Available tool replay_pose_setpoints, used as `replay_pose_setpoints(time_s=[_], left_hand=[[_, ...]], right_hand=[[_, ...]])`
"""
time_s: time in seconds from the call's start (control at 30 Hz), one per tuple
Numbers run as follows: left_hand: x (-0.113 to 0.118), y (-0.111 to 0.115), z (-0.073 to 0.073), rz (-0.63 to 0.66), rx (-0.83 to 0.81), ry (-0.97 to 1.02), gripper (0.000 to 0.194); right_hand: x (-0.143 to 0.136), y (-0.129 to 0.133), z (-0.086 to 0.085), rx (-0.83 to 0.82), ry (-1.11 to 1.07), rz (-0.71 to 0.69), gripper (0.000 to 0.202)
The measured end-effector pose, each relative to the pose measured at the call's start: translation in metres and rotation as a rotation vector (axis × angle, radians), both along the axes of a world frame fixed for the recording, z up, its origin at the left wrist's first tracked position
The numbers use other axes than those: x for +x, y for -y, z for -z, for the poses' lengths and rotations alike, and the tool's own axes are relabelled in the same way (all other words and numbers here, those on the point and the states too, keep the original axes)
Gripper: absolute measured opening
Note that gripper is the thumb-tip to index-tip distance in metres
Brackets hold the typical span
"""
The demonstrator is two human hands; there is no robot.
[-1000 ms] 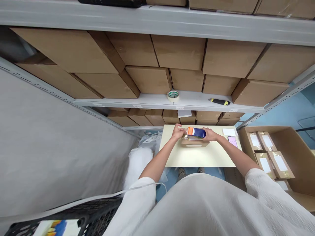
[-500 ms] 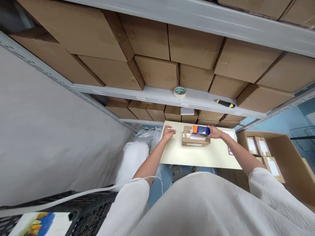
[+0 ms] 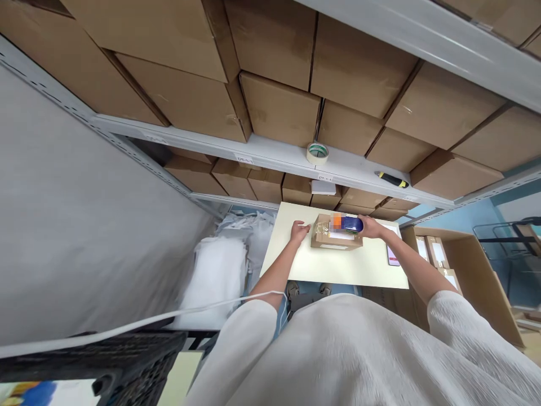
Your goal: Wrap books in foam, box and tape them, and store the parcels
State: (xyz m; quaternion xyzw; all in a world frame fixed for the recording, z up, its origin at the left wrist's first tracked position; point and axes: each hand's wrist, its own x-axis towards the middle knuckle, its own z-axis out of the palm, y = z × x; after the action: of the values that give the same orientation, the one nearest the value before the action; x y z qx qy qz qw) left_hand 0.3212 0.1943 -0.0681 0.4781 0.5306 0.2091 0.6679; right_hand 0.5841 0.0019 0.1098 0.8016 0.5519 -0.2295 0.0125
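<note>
A small cardboard box (image 3: 327,241) with a white label and shiny clear tape lies on the cream tabletop (image 3: 304,265). My right hand (image 3: 371,226) is wrapped round a blue and orange tape dispenser (image 3: 351,224), held over the top of the box. Just left of the box is my left hand (image 3: 300,231), empty, its fingers apart and slightly bent toward the box's side. Whether those fingertips touch the cardboard I cannot tell. By my right forearm a phone (image 3: 393,256) lies on the tabletop.
Shelves of cardboard boxes (image 3: 279,107) rise beyond the table. A tape roll (image 3: 317,153) and a yellow-black cutter (image 3: 392,180) sit on the shelf edge. At right stands a large carton (image 3: 477,276) with labelled boxes. White packing material (image 3: 217,276) and a black crate (image 3: 139,361) are at left.
My left hand has moved right, closer to the box. The right hand still holds the tape dispenser over the box. The camera view has shifted and tilted slightly.
</note>
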Motion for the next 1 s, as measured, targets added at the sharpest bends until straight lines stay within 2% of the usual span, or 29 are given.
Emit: replay_pose_setpoints(time_s=[0.13,0.27,0.4,0.47,0.53,0.63,0.73,0.83,1.0], left_hand=[[0.011,0.013,0.007,0.050,-0.012,-0.031,0.045],[0.010,0.021,0.009,0.095,0.114,-0.142,0.037],[0.006,0.025,0.003,0.127,0.220,-0.052,0.019],[0.004,0.025,-0.004,0.176,0.225,-0.008,0.018],[0.003,0.024,-0.014,0.222,0.278,0.010,0.025],[0.004,0.022,-0.034,0.318,0.493,0.030,0.042],[0.010,0.025,-0.050,0.547,0.679,0.037,0.063],[0.015,0.028,-0.057,0.751,0.793,-0.033,0.079],[0.013,0.030,-0.058,0.893,0.861,-0.196,0.084]], right_hand=[[-0.002,0.001,0.002,0.003,0.003,0.005,0.046],[-0.001,0.001,0.008,-0.006,-0.003,0.030,0.047],[-0.002,0.002,0.008,-0.002,-0.005,0.040,0.048],[-0.004,0.003,0.006,0.016,-0.029,0.042,0.048],[-0.006,0.003,0.004,0.055,-0.065,0.047,0.048],[-0.011,0.004,0.003,0.134,-0.107,0.040,0.047],[-0.013,0.004,0.003,0.168,-0.114,0.018,0.046],[-0.012,0.003,0.000,0.143,-0.082,-0.020,0.045],[-0.006,0.004,-0.010,0.079,-0.070,-0.080,0.043]])
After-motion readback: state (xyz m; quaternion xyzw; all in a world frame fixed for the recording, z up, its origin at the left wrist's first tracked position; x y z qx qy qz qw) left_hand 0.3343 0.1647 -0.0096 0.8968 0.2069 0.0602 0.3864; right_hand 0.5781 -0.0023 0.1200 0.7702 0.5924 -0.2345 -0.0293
